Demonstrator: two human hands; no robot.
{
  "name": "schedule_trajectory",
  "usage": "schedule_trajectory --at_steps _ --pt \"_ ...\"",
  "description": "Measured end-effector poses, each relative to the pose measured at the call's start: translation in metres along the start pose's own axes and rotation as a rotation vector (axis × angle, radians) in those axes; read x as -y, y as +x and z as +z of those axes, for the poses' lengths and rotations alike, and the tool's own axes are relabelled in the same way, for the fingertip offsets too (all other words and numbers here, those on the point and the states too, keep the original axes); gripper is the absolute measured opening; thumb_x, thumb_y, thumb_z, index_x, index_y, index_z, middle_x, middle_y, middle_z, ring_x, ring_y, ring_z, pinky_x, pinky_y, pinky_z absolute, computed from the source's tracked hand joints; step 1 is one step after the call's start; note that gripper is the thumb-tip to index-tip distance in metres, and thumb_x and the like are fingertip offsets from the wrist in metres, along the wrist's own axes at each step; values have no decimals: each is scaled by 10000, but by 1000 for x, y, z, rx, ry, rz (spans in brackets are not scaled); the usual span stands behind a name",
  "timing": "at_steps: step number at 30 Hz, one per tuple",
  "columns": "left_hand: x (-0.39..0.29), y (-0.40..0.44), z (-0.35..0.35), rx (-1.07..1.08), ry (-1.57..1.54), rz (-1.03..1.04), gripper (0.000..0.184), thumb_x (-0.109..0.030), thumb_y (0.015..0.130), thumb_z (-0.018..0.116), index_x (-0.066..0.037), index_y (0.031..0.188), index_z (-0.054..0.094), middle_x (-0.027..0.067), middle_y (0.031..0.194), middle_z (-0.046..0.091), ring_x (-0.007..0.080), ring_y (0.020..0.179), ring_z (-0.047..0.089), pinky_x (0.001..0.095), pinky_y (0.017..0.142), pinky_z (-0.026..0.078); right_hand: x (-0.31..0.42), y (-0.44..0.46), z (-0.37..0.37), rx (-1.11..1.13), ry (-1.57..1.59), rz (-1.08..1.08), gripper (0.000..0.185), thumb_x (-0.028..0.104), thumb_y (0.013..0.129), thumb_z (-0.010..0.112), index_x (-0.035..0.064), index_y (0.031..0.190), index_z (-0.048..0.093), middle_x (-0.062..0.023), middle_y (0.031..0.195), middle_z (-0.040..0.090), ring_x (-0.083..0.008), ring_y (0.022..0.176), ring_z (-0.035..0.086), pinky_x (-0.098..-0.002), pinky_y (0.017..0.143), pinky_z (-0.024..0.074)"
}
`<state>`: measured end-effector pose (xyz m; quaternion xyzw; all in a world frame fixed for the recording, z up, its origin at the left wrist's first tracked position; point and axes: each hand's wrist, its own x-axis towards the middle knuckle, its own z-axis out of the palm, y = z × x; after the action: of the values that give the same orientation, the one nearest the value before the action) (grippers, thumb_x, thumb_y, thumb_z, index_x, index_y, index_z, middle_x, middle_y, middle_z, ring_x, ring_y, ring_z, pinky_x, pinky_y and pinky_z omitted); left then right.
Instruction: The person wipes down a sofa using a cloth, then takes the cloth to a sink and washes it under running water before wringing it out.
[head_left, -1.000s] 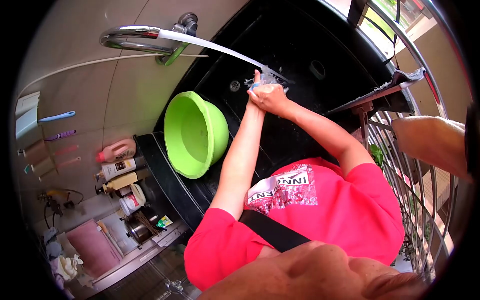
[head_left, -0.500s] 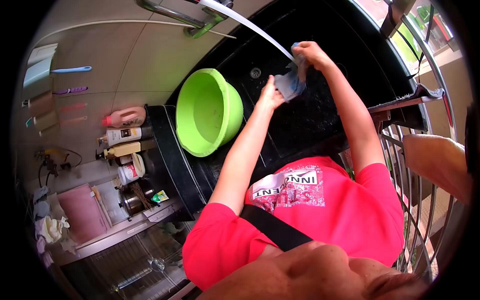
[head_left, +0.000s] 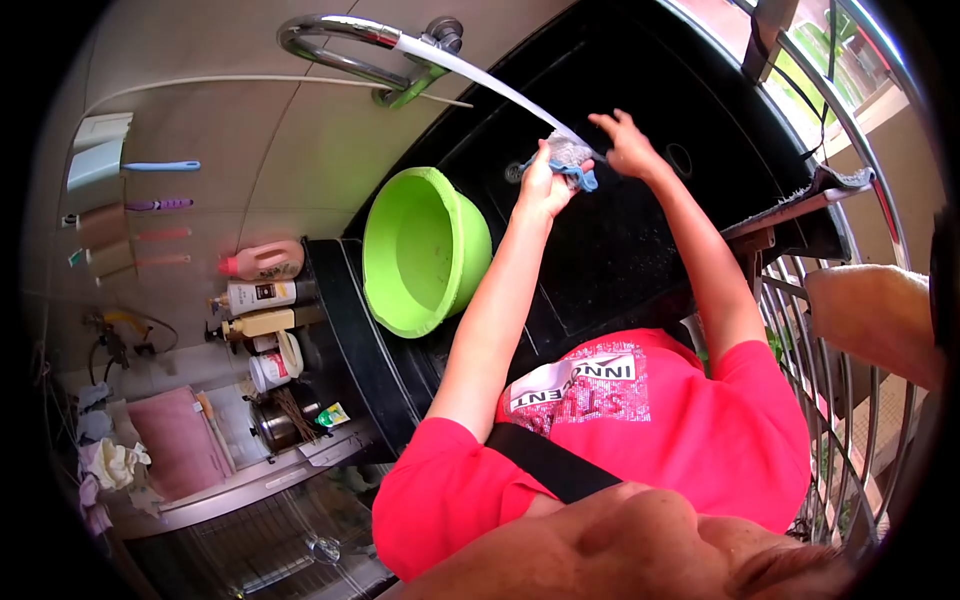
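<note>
My left hand (head_left: pixel 541 188) is closed on a small, bunched grey-and-blue cloth (head_left: pixel 572 165) over the black sink (head_left: pixel 620 270). A white stream of water (head_left: pixel 500 90) runs from the chrome tap (head_left: pixel 340 30) onto the cloth. Just to the right of the cloth, my right hand (head_left: pixel 630 148) is held up with its fingers apart and nothing in them. A bright green basin (head_left: pixel 412 250) stands to the left of my left forearm.
On the left, a pink bottle (head_left: pixel 270 260) and several other bottles stand by the tiled wall. Brushes, one with a blue handle (head_left: pixel 165 166), hang above them. A metal railing (head_left: pixel 830 420) runs along the right. The drain (head_left: pixel 514 172) is partly behind my left hand.
The cloth was stretched between both hands; my right hand has let go and opened. Now the cloth is bunched in my left hand, under the stream. The view has shifted slightly.
</note>
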<state>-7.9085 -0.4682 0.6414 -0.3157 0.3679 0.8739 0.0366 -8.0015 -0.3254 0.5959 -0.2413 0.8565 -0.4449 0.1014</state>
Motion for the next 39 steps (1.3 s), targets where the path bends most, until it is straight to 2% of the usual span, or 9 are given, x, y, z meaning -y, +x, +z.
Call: schedule_trajectory --at_steps 4,8,19,22,24,27,28,33,39 --pt "-5 -12 1 220 110 -101 601 -510 953 250 -48 1291 430 185 1208 545 398 1021 579 477 834 493 -19 -12 32 621 810 413 700 15 714 587 225 1356 404 -159 1316 444 -323 1192 438 -514 856 445" --pt "1 3 -54 20 277 -185 561 -495 948 314 -59 1260 482 171 1195 560 367 994 596 473 819 493 -17 -5 41 217 857 543 198 93 836 456 93 991 579 -50 821 610 -165 746 590 -353 641 511" --pt "54 43 -86 599 -345 -139 475 -574 864 457 -108 903 540 48 758 536 150 638 499 274 523 445 84 -82 64 -418 62 -632 225 229 673 704 65 640 554 -88 678 549 -277 639 569 -391 608 460" --pt "48 8 -14 -148 -113 -116 370 -463 933 417 -136 798 523 25 678 575 156 697 616 312 550 521 55 -33 64 -200 210 -56 385 362 859 513 43 659 593 -148 657 602 -347 648 602 -423 593 480" --pt "47 13 -24 -85 58 -129 308 -432 928 441 -161 817 538 4 566 538 147 340 480 266 251 336 43 -18 61 -245 212 143 460 410 898 427 43 688 607 -169 715 616 -358 690 608 -435 594 487" --pt "52 12 -16 -238 -300 -157 379 -475 937 399 -168 736 494 -7 540 480 176 515 526 315 470 447 54 -51 74 -213 106 -49 401 409 851 519 54 707 636 -161 666 609 -357 635 607 -462 572 484" --pt "66 43 -93 424 -12 14 472 -540 925 363 -170 644 445 -11 532 449 188 558 490 318 558 423 64 -71 85 -274 69 -184 387 407 828 560 51 694 632 -157 639 601 -347 610 605 -466 567 483" --pt "70 31 -67 32 -24 -159 447 -540 900 437 -165 656 454 -13 516 446 141 505 505 321 458 426 39 -61 89 -221 -111 -253 365 373 837 547 100 599 589 -126 600 592 -298 584 623 -433 550 491" --pt "39 59 -28 -17 138 -199 560 -559 924 288 -60 1020 524 103 828 633 235 582 615 344 404 501 -54 15 61 -302 171 722 493 467 884 411 55 856 680 -230 908 632 -391 942 589 -497 802 442"
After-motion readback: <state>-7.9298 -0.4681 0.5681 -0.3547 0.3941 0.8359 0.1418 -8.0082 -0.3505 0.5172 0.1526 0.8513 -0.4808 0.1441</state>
